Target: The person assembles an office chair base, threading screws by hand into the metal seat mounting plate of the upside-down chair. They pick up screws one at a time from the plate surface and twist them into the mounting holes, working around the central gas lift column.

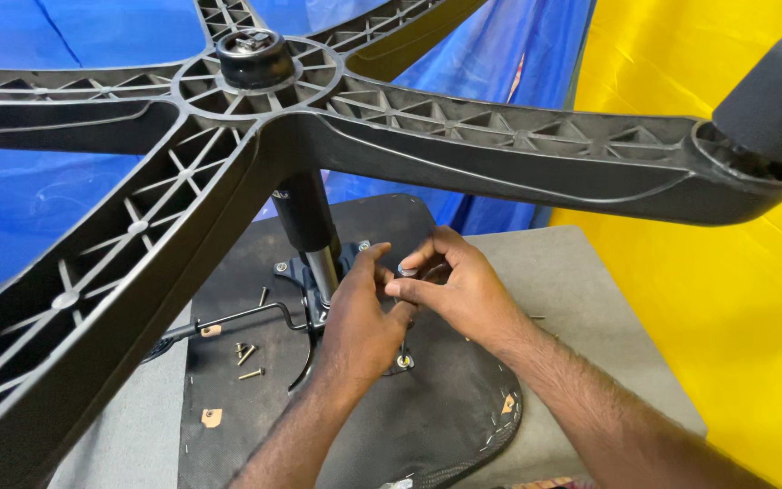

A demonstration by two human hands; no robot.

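Observation:
An office chair lies upside down. Its black star base [228, 136] fills the top of the head view, and the gas cylinder [305, 217] runs down to a metal mounting plate [296, 270] on the seat underside [246, 380]. My left hand [359, 321] rests over the plate, fingers curled beside the cylinder's foot. My right hand [450, 285] meets it, fingertips pinching a small screw or washer [406, 271] between both hands. A fitted bolt [404, 360] shows just below my left hand.
Loose screws [248, 355] lie on the seat underside left of my hands, near a bent lever rod [237, 317]. A caster [776, 95] sits on the base arm at top right. The seat rests on a grey table [581, 299]; blue and yellow sheets hang behind.

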